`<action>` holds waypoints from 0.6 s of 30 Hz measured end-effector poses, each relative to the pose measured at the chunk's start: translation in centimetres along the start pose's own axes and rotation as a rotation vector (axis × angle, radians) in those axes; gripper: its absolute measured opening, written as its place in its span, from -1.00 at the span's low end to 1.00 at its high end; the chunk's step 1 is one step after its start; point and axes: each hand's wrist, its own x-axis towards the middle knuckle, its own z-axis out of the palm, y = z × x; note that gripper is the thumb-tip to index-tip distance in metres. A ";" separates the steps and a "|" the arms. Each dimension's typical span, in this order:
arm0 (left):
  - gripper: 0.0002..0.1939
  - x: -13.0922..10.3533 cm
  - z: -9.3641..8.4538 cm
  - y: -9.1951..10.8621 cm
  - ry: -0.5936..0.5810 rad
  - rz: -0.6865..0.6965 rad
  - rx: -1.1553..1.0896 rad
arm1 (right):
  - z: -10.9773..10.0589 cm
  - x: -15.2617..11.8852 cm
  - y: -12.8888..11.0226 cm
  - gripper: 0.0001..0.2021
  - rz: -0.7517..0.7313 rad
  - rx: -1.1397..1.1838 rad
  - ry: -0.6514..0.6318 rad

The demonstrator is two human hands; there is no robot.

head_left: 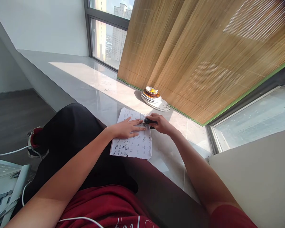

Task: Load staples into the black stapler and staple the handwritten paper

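Red shirt [102, 202] below handwritten paper [140, 147], left hand [125, 129] spread flat on paper, right hand [161, 123] gripping black stapler-like tool [147, 121] at paper's right edge, plates [152, 97] beyond paper

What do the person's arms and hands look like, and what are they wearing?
The left hand and right hand are bare, with no gloves or watch showing. Both forearms are bare too. A dark red short sleeve shows on the right arm; the left isn't in view. The matching shirt has white lettering, and a white cable crosses it.

Handwr. txt on paper [138, 145], wht script on red shirt [104, 202]: both unreadable.
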 end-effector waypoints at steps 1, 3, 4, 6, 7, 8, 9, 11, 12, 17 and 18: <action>-0.43 0.0 0.1 -0.1 0.001 0.001 0.001 | 0.1 0.0 0.0 -0.69 0.003 -0.004 0.001; -0.44 0.0 0.2 -0.2 0.007 0.007 0.000 | 0.2 0.1 -0.1 -0.68 0.015 -0.005 0.006; -0.44 0.0 0.3 -0.3 0.011 0.011 -0.003 | 0.2 0.1 -0.1 -0.67 0.021 -0.005 0.007; -0.44 0.0 0.4 -0.4 0.022 0.014 -0.010 | 0.3 0.2 -0.2 -0.67 0.031 -0.007 0.004; -0.44 0.0 0.4 -0.4 0.026 0.015 -0.013 | 0.4 0.2 -0.2 -0.68 0.032 -0.012 0.000; -0.44 0.0 0.5 -0.4 0.029 0.014 -0.016 | 0.4 0.2 -0.3 -0.68 0.031 -0.017 -0.003; -0.44 0.0 0.5 -0.4 0.031 0.013 -0.018 | 0.4 0.2 -0.3 -0.68 0.029 -0.021 -0.004; -0.44 0.0 0.5 -0.4 0.032 0.010 -0.021 | 0.4 0.2 -0.4 -0.69 0.026 -0.025 -0.003; -0.44 0.0 0.4 -0.4 0.032 0.010 -0.023 | 0.5 0.2 -0.4 -0.70 0.026 -0.025 -0.002; -0.44 0.0 0.5 -0.4 0.025 0.012 -0.013 | 0.6 0.2 -0.5 -0.74 0.032 -0.040 0.000; -0.44 0.1 0.5 -0.5 0.024 0.013 -0.008 | 0.6 0.2 -0.6 -0.75 0.035 -0.048 -0.003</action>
